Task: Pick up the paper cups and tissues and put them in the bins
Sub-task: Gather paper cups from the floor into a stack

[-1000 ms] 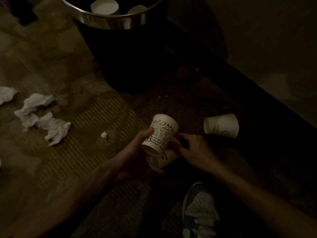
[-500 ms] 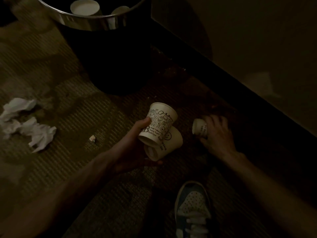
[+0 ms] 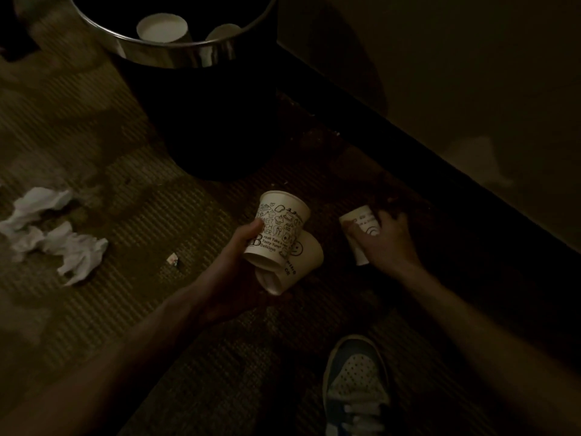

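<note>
By the wall (image 3: 471, 73), my right hand (image 3: 388, 243) grips a white paper cup (image 3: 361, 223); two printed cups (image 3: 279, 228) crowding my left hand (image 3: 232, 272) may slip.

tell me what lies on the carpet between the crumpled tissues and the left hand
Head view: only a small paper scrap on carpet between the tissues and left hand.

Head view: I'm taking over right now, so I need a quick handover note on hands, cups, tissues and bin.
Left hand holds two paper cups. Right hand grips a third cup down at the carpet. Bin already has at least two dropped cups inside. Left to do: bin these three, then gather the crumpled tissues and the small scrap lying to the left.
</note>
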A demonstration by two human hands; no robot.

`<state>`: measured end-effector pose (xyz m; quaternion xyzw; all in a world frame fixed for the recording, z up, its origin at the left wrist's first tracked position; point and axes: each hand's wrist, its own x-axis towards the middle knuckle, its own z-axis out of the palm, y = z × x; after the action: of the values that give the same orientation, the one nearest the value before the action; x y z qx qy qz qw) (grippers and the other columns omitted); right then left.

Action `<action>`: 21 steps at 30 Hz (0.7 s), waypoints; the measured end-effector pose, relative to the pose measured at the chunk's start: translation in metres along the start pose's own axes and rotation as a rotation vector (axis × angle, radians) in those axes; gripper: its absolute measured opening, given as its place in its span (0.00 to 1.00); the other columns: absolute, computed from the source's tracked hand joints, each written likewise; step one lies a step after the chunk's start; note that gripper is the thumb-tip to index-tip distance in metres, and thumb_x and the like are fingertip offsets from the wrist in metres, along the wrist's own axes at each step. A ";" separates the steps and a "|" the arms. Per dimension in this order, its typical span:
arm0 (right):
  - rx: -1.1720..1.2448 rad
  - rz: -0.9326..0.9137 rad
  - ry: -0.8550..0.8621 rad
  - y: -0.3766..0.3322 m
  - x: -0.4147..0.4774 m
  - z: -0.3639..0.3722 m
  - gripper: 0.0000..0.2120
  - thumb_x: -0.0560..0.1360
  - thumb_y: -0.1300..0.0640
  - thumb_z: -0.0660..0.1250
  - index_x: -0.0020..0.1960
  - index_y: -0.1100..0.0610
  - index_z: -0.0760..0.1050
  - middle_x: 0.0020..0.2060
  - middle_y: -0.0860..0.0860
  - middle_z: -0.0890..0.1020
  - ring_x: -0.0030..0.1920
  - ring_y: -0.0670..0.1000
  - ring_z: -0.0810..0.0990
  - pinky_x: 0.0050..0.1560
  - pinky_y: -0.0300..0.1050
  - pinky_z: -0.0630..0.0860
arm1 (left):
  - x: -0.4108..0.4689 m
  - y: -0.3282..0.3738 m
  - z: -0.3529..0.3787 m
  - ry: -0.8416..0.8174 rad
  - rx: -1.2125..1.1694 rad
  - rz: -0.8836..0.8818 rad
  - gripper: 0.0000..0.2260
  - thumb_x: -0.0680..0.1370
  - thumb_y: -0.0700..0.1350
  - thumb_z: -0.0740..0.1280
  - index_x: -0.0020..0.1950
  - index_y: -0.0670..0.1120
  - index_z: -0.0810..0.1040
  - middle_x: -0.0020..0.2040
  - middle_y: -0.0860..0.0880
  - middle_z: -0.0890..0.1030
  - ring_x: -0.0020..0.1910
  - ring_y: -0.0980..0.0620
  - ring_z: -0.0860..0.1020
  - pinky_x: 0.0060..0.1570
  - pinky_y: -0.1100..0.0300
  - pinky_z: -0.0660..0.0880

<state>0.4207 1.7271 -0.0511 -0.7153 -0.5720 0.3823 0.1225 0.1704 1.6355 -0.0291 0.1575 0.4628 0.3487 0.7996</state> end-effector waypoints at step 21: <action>0.032 -0.146 -0.232 -0.027 0.011 0.000 0.41 0.64 0.30 0.70 0.72 0.48 0.69 0.62 0.46 0.76 0.58 0.49 0.78 0.50 0.45 0.77 | -0.004 0.020 0.001 0.009 0.007 0.084 0.24 0.69 0.68 0.66 0.57 0.55 0.84 0.58 0.46 0.84 0.51 0.48 0.84 0.45 0.50 0.80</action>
<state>0.4015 1.7456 -0.0385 -0.6207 -0.6267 0.4616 0.0944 0.1618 1.6470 -0.0142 0.1780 0.4604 0.3813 0.7816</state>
